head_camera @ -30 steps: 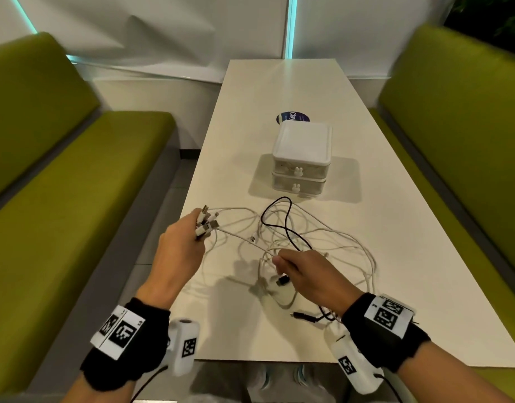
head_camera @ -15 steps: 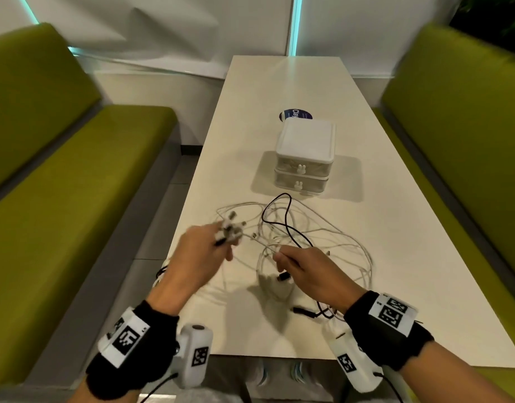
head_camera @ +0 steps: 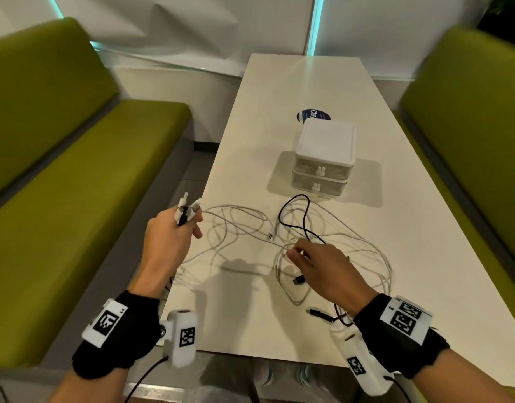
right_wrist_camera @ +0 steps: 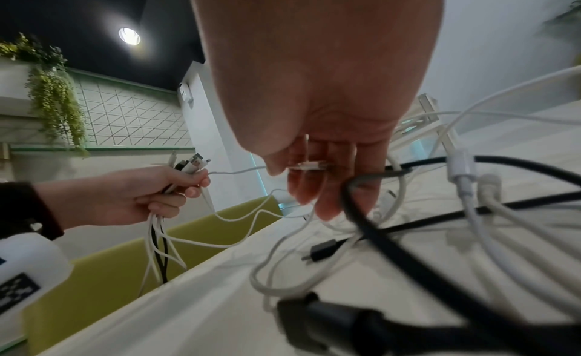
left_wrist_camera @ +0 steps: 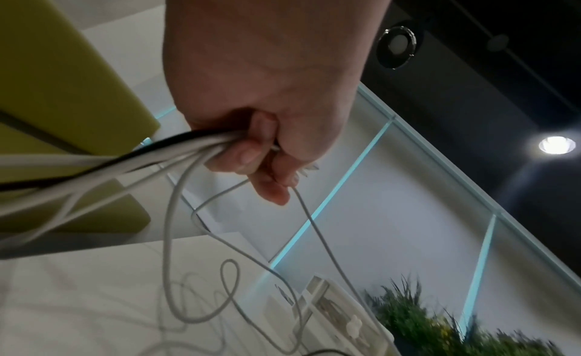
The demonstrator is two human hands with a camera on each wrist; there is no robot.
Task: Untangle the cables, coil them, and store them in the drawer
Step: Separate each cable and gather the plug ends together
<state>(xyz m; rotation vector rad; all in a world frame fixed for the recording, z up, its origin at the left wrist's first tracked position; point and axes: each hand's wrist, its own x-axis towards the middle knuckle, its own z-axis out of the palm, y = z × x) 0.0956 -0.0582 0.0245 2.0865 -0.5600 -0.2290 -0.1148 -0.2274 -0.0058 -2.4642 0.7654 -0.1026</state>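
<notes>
While left hand [head_camera: 169, 242] fists plug bundle [head_camera: 186, 212], right hand [head_camera: 323, 269] pinches thin white cable [right_wrist_camera: 309, 165] — glossy tabletop [head_camera: 308, 88].

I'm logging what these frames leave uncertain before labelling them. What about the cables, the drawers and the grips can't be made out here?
- Cable count in the left hand: in all views the strands bunch and overlap.
- Contents of the drawer unit: both drawers closed; head view.
- Right hand grip: fingers hidden behind the hand in the head view, blurred in the right wrist view.
- Black cable: its far run is lost in the tangle.
</notes>
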